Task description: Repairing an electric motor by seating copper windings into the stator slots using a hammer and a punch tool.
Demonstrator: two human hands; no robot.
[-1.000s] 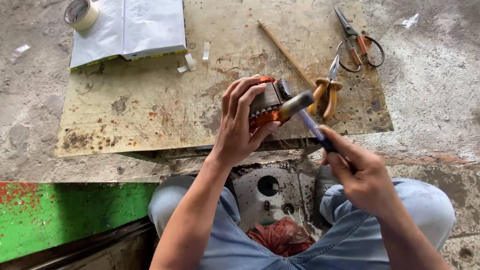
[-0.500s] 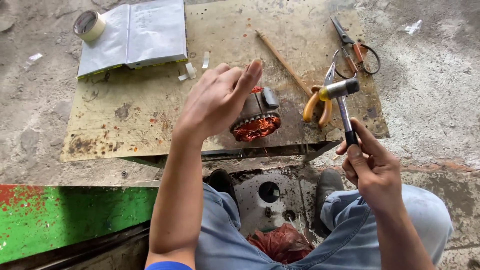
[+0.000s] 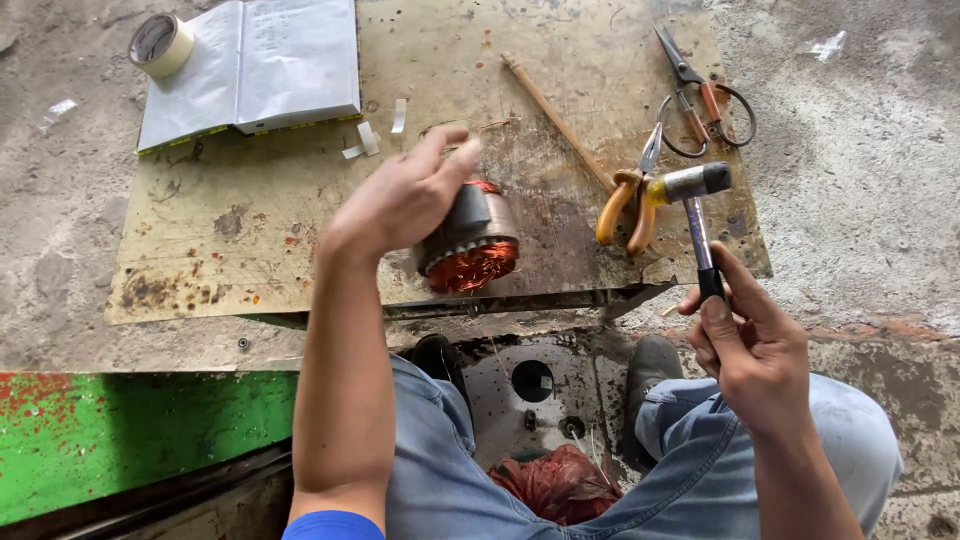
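A metal motor stator with copper winding (image 3: 470,245) lies on its side on a worn board (image 3: 250,250) in front of me. My left hand (image 3: 400,195) hovers just above and left of it, fingers loosely spread and gripping nothing. Whether the palm still touches the stator is hidden. My right hand (image 3: 750,340) is to the right, closed round the black handle of a small hammer (image 3: 697,205). The hammer's steel head points up, over the board's right edge and apart from the stator.
Yellow-handled pliers (image 3: 625,205), scissors (image 3: 700,95) and a thin wooden stick (image 3: 555,120) lie on the board's right part. A grey notebook (image 3: 250,70) and a tape roll (image 3: 160,42) sit at the far left. A green metal edge (image 3: 120,430) runs below left; a red bag (image 3: 555,485) lies between my knees.
My left hand has let go of the stator and lifted off it. My right hand has drawn the hammer away from the stator, to the right and upright.
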